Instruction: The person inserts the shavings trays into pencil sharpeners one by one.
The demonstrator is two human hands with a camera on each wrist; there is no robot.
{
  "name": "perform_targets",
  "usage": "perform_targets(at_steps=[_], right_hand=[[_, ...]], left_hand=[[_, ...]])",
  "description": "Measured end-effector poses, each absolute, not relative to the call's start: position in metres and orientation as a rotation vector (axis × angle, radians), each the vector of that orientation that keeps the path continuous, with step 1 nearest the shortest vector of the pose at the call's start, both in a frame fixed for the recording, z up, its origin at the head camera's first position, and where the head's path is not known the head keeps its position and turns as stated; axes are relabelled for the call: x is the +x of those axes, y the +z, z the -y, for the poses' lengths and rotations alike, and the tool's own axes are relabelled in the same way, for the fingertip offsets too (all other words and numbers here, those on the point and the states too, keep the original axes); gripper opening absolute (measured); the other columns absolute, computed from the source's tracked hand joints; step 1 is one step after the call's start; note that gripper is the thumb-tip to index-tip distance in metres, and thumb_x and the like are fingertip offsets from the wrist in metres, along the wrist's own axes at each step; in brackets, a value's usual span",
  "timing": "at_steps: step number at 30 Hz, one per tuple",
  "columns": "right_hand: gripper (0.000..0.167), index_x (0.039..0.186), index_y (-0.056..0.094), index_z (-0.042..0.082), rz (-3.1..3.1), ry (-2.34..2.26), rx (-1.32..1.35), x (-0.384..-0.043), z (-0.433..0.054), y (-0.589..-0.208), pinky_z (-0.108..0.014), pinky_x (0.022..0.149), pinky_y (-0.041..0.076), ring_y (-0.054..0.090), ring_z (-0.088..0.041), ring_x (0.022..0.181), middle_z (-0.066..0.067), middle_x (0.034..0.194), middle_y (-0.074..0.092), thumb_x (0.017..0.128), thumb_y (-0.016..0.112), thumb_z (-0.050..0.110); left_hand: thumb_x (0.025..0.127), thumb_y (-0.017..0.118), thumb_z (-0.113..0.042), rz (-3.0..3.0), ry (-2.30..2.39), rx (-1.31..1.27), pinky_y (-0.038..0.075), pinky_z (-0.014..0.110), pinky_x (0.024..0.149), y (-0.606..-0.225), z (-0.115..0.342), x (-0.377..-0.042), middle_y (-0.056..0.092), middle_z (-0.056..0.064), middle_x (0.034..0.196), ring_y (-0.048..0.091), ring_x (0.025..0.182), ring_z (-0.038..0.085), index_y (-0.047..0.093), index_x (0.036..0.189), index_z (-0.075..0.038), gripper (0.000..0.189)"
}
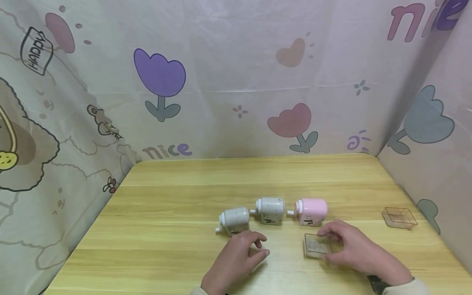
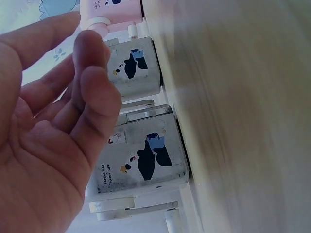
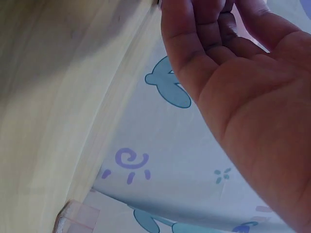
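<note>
My right hand (image 1: 354, 248) pinches the right side of a small clear drawer (image 1: 311, 247), its thumb in front and fingers behind. To the left, my left hand (image 1: 236, 258) hovers just in front of a grey hand-crank pencil sharpener (image 1: 237, 217), fingers loosely bent with nothing between them. A second grey sharpener (image 1: 273, 211) and a pink sharpener (image 1: 312, 211) stand in a row to its right, cranks pointing left. The left wrist view shows panda prints on both grey sharpeners. In the right wrist view my fingertips are cut off, so the held drawer is hidden.
A pinkish clear drawer (image 1: 400, 219) lies near the right edge of the wooden table (image 1: 155, 229). Patterned cloth (image 1: 221, 82) hangs behind the table and along both sides.
</note>
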State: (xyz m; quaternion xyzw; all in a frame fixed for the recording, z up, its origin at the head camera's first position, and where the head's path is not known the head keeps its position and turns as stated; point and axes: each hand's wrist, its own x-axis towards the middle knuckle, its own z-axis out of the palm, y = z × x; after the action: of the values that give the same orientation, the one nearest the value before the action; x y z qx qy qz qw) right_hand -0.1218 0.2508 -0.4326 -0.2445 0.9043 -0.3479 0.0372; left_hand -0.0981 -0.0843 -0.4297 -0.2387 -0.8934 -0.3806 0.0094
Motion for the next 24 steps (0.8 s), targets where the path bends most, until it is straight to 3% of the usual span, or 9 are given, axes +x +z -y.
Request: perform_targets(at_steps=[7, 14, 24], right_hand=[[0.051, 0.114, 0.068, 0.015, -2.802, -1.043, -0.764, -0.121, -0.242, -0.432, -0.029, 0.082, 0.054, 0.055, -0.004, 0.095, 0.006, 0.109, 0.062, 0.073, 0.093, 0.032], [0.049, 0.113, 0.068, 0.015, -2.769, -1.052, -0.787, -0.122, -0.233, -0.433, -0.030, 0.082, 0.053, 0.056, -0.008, 0.095, 0.006, 0.109, 0.061, 0.075, 0.092, 0.034], [0.049, 0.114, 0.067, 0.015, -2.739, -1.058, -0.784, -0.120, -0.231, -0.436, -0.029, 0.079, 0.051, 0.053, -0.007, 0.094, 0.006, 0.110, 0.060, 0.077, 0.091, 0.037]], left_hand=[[0.095, 0.076, -0.023, 2.743, -1.111, -0.754, 0.052, 0.023, 0.078, -0.431, 0.082, -0.097, 0.069, 0.000, 0.110, 0.050, 0.073, 0.000, 0.071, 0.119, -0.009, 0.029], [0.095, 0.076, -0.022, 2.700, -1.237, -0.697, 0.049, 0.017, 0.065, -0.430, 0.075, -0.096, 0.060, 0.006, 0.130, 0.046, 0.064, -0.006, 0.058, 0.139, -0.004, 0.051], [0.095, 0.077, -0.022, 2.664, -0.955, -0.773, 0.049, 0.017, 0.063, -0.420, 0.055, -0.108, 0.045, 0.013, 0.150, 0.044, 0.061, -0.004, 0.042, 0.153, -0.002, 0.071]])
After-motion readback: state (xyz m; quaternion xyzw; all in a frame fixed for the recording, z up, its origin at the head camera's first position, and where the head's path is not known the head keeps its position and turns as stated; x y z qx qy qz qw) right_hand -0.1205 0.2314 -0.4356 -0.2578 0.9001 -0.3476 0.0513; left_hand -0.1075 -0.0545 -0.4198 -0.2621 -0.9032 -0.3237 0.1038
